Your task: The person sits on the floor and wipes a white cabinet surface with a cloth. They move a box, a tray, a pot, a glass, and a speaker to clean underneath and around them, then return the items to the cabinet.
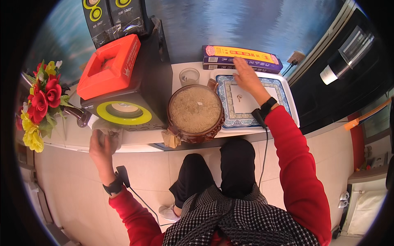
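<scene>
My left hand grips a greyish cloth at the cabinet's front edge, below a black speaker with a yellow-green ring. My right hand reaches over a white-rimmed tray with a blue patterned inside. Its fingers are extended and hold nothing. The fingertips overlap the front of two stacked purple and yellow boxes; contact cannot be told. Left of the tray stands a brown glazed pot, filled with pale grainy material. Crumpled brown paper sits at its front left.
A red square ashtray rests on the speaker, beside smaller speakers. Behind the pot stands a glass. Artificial flowers lean at the left. A black cable hangs from my right wrist strap.
</scene>
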### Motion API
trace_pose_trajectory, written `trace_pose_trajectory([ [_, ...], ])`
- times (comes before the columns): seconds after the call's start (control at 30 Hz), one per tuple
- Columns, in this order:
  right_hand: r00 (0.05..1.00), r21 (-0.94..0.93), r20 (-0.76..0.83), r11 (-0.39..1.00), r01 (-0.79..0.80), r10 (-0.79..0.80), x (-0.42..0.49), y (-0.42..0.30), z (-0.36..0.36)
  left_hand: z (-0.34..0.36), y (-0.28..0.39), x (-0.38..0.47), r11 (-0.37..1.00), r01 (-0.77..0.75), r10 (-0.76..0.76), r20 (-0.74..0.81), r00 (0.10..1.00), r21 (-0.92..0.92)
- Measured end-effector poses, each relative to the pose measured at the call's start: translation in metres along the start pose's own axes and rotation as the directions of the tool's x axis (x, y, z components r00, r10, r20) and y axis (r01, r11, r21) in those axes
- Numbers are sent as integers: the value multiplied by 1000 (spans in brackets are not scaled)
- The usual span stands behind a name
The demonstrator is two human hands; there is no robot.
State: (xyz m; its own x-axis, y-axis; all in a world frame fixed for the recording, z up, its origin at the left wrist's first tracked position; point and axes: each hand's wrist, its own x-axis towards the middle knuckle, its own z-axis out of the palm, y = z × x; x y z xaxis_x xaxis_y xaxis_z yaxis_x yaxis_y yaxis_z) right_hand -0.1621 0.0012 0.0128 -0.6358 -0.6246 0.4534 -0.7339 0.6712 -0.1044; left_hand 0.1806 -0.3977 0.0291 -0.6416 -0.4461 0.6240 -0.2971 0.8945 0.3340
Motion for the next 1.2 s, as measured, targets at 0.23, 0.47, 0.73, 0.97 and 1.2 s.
trace_pose_trajectory([
  [0.23,985,-71,163,996,-53,64,18,-13,15,3,11,4,999,-37,39,126,991,-19],
  [0.47,975,-3,212,998,-59,58,11,-20,5,-8,25,-3,998,53,-55,98,994,16],
  [0.73,958,824,248,488,-287,144,-42,-67,-35,-9,37,-20,991,-45,58,-104,993,122],
  [0.97,846,893,449,-160,-420,288,-84,-110,-4,17,108,-74,902,-32,87,110,990,-430],
  [1.2,910,942,329,-22,-334,254,-76,-121,8,58,180,-96,390,319,46,364,930,-864],
])
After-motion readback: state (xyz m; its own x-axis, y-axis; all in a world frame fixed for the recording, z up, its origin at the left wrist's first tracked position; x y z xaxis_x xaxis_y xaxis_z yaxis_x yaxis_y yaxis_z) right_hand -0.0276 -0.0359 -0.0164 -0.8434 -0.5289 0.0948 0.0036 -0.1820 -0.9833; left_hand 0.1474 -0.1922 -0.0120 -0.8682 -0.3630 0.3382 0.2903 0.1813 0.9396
